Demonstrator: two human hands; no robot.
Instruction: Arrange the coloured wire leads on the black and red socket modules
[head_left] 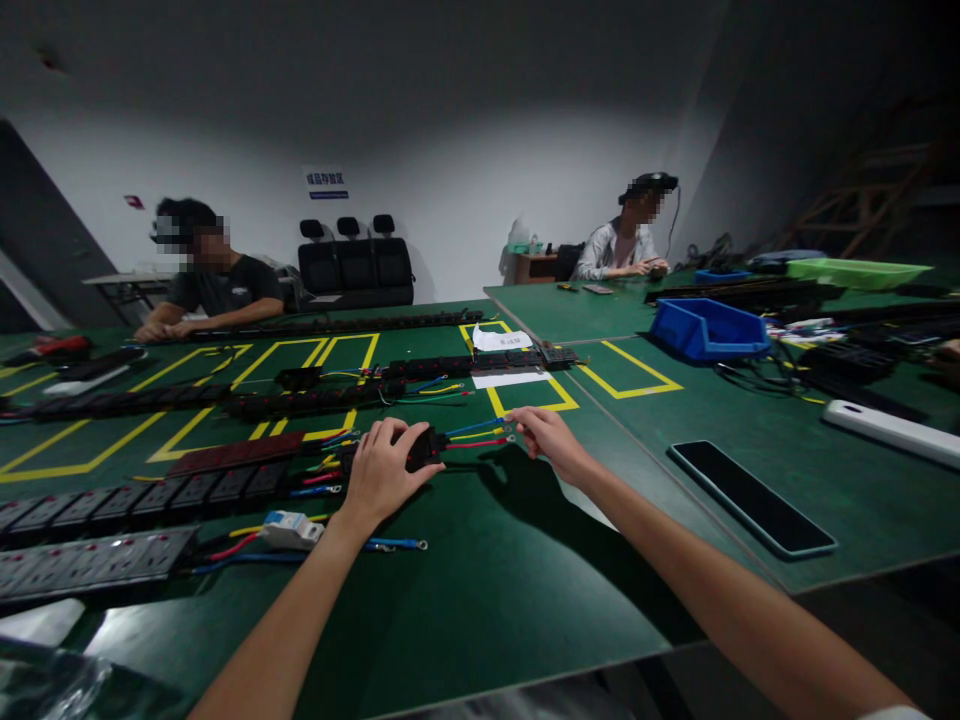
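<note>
My left hand [386,465] is wrapped over the end of a black socket strip [425,450] lying on the green table. Blue, yellow and red wires [476,434] with ring terminals run out of that end to the right. At their tips, my right hand [546,440] is closed in a pinch, touching the blue wire's end. The red wire's ring terminal [511,440] shows just beside the fingers. Nearer to me are more socket strips [142,505] and a small white-and-blue circuit breaker [292,530] with wires around it.
A phone [750,495] lies at the right, near a blue bin [709,330] and a white bar [892,430]. More strips and paper sheets [502,340] cover the yellow-taped middle. Two people [225,285] [626,240] sit across the tables.
</note>
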